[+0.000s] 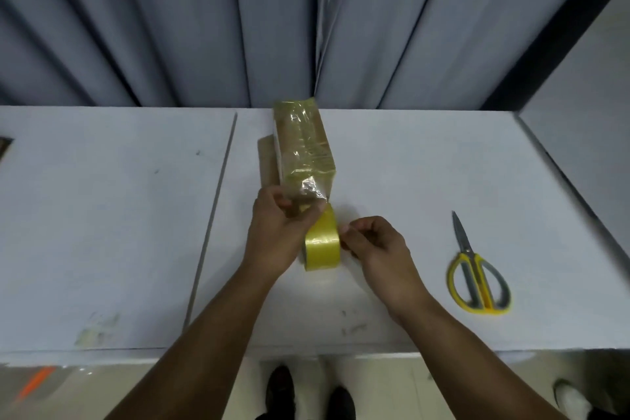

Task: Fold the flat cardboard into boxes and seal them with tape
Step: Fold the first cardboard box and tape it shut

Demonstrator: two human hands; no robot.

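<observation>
Near the middle of the surface (102, 215), the left grip (276, 232) clamps the tape strip (312, 190) at the box (303, 147); the right grip (378, 245) pinches the yellow tape roll (322, 244) by its edge.

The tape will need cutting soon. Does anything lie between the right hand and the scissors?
Nothing visible does. Only bare table separates the right hand, which pinches the tape roll, from the scissors lying closed to its right.

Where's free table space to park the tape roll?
Bare: white tabletop left of its seam, and the strip between right hand and yellow-handled scissors. Crowded: centre, around left hand, yellow tape roll and tape-wrapped cardboard box.
</observation>
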